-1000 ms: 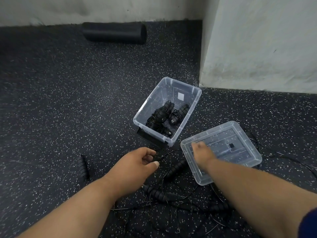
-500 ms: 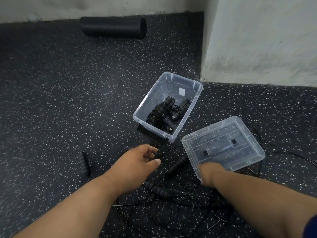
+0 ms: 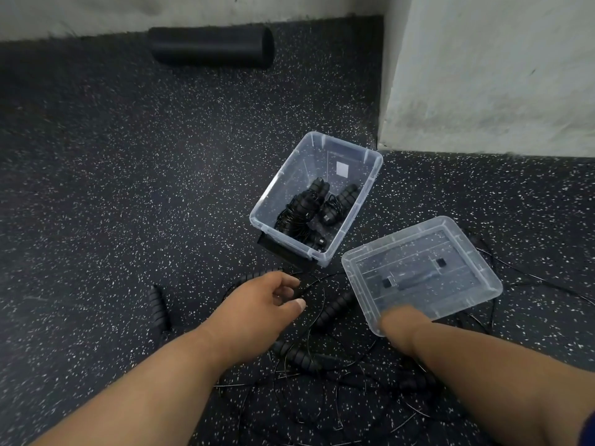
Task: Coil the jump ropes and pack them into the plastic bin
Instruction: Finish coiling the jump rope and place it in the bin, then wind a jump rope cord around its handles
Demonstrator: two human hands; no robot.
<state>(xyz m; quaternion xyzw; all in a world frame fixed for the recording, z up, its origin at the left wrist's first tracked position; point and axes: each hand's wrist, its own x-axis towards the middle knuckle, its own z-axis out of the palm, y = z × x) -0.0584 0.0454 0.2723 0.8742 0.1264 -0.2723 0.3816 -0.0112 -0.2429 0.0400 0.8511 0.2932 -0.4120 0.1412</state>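
Observation:
A clear plastic bin (image 3: pixel 365 160) stands open on the speckled floor, with coiled black jump ropes (image 3: pixel 304 212) inside. Its clear lid (image 3: pixel 457 252) lies flat to the right on top of loose rope. Tangled black ropes (image 3: pixel 297 354) with ribbed handles (image 3: pixel 335 305) spread over the floor in front of me. My left hand (image 3: pixel 260 309) hovers over the tangle with fingers loosely curled, a thin cable running just past the fingertips. My right hand (image 3: pixel 402 326) is at the lid's near edge, its fingers hidden behind the knuckles.
One rope handle (image 3: pixel 157 304) lies apart at the left. A black foam roller (image 3: pixel 212 48) rests against the far wall. A white pillar (image 3: pixel 483 75) juts out just behind the bin. Bare floor stretches to the left.
My right hand has drawn back from the top of the lid to its near edge. My left hand has kept its place and pose.

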